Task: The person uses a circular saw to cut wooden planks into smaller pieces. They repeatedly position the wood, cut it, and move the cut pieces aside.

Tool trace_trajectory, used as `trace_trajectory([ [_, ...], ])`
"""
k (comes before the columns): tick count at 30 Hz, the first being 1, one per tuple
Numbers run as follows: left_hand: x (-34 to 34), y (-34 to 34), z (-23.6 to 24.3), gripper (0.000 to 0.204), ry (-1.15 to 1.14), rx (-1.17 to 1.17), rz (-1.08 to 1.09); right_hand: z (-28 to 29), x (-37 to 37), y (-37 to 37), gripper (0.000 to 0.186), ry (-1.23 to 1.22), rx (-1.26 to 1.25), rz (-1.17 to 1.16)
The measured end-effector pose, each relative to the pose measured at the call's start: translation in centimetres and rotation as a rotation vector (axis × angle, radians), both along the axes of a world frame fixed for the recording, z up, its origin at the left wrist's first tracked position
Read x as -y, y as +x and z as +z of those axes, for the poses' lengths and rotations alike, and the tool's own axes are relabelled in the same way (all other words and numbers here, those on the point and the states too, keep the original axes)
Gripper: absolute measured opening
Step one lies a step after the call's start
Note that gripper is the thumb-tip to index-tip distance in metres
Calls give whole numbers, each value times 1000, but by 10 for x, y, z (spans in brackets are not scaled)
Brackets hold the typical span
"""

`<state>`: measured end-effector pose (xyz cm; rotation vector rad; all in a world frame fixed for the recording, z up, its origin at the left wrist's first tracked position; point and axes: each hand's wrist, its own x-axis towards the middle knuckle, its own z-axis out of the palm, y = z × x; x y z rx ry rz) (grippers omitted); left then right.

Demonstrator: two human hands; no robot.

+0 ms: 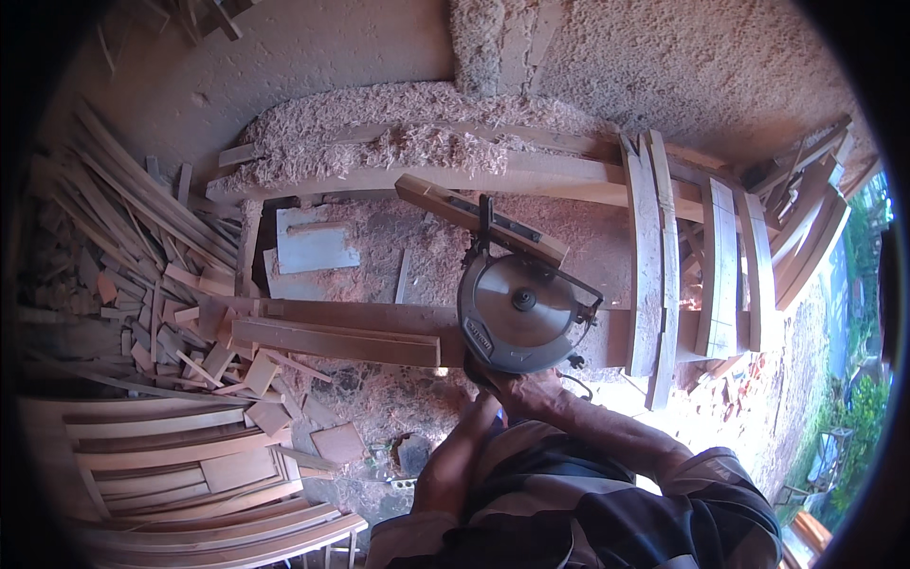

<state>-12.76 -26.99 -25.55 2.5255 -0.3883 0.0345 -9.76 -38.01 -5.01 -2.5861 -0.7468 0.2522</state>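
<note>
A circular saw (479, 332) is tilted so that its round blade (519, 302) faces up toward me. A wooden block (479, 220) with a dark metal strip sits along the saw's far side. My right hand (533, 392) is closed on the near end of the saw, fingers partly hidden. Beside it, my left hand (482, 400) is also closed against the saw's near end, mostly covered by the saw body. Behind and below the saw runs a long wooden beam (379, 316). A shorter plank (336, 341) lies along that beam to the left.
Wood shavings (379, 119) cover a far beam (569, 171). Several boards (645, 266) lie crosswise at the right. Offcuts (142, 313) pile up at the left, with stacked curved wooden pieces (180, 455) at the lower left. A pale panel (318, 242) lies between the beams.
</note>
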Motion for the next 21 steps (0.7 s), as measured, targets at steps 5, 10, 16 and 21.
trace_trajectory([
  [5, -58, -2, 6, 49, -305, -69, -247, -34, -4, -30, 48, 27, 47, -13],
  [10, -108, -17, 70, 35, -479, -772, 41, -110, -9, -64, 47, -25, 71, -56],
  [16, -108, -44, 119, 56, -834, -314, 401, -73, -26, -73, 49, 14, 188, -170],
  [21, -72, -11, 152, 79, -738, -168, 493, -74, -39, -70, 48, -29, 149, -168],
])
